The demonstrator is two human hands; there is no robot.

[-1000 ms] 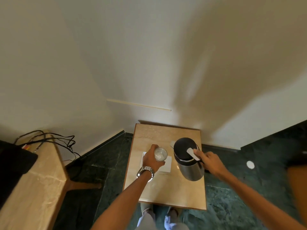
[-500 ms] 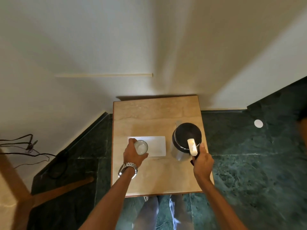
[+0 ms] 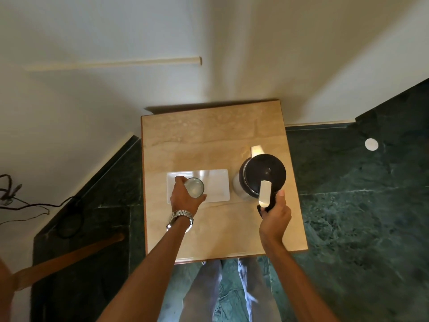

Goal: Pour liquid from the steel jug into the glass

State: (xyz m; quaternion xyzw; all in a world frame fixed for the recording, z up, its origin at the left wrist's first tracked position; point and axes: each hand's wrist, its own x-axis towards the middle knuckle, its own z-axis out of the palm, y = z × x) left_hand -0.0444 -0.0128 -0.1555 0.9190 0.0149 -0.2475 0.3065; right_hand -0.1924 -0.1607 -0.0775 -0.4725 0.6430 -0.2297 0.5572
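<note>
A steel jug [image 3: 262, 175] with a black lid and a white lever stands upright on the right part of a small beige table [image 3: 209, 140]. My right hand [image 3: 275, 213] grips its black handle at the near side. A clear glass [image 3: 194, 187] stands on a white rectangular tray [image 3: 216, 182] to the left of the jug. My left hand [image 3: 183, 197], with a metal watch at the wrist, is wrapped around the glass. The jug's spout points away from me, toward the wall.
The table stands against a white wall on a dark green marble floor [image 3: 359, 217]. A wooden furniture leg [image 3: 69, 256] and black cables [image 3: 34, 203] lie to the left. A small white disc [image 3: 371, 144] sits on the floor at the right. My legs show below the table's near edge.
The camera has tipped to look more straight down at the table. Both hands keep their holds, the left on the glass and the right on the jug's handle. The jug stays upright.
</note>
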